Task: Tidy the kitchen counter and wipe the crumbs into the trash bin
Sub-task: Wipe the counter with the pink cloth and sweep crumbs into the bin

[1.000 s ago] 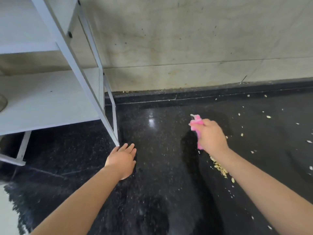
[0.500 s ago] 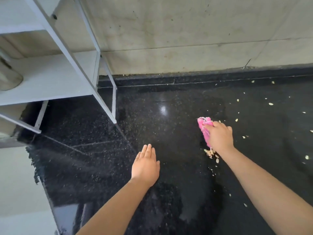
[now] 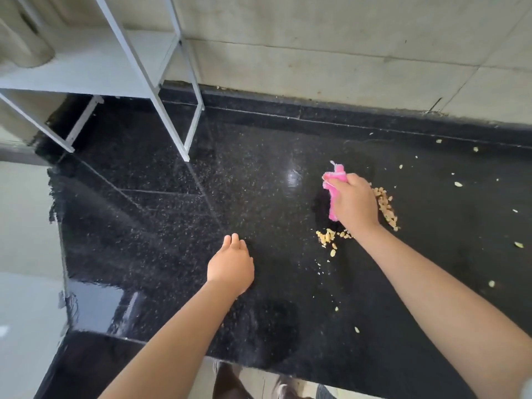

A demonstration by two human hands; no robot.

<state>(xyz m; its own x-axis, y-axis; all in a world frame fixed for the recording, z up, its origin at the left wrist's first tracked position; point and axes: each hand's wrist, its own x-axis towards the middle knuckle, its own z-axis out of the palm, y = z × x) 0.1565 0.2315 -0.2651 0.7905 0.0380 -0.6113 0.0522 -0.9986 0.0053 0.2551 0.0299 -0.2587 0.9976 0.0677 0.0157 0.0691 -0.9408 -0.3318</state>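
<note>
My right hand (image 3: 355, 201) grips a pink cloth (image 3: 334, 185) and presses it onto the black speckled counter (image 3: 178, 226). Yellow crumbs lie in a heap (image 3: 385, 207) right of that hand and in a smaller heap (image 3: 326, 239) just below it. More single crumbs (image 3: 457, 184) are scattered over the right part of the counter. My left hand (image 3: 230, 266) hovers or rests flat near the counter's middle, fingers together and straight, holding nothing. No trash bin is in view.
A white metal rack (image 3: 161, 90) stands on the counter at the back left, its shelf holding a pale round vessel (image 3: 26, 44). A tiled wall (image 3: 345, 53) runs behind. The counter's front edge (image 3: 259, 367) is near me, floor below at the left.
My right hand has dragged the pink cloth toward me and rightward, gathering crumbs into heaps. My left hand moved nearer the front edge. The camera view tilted down and left.
</note>
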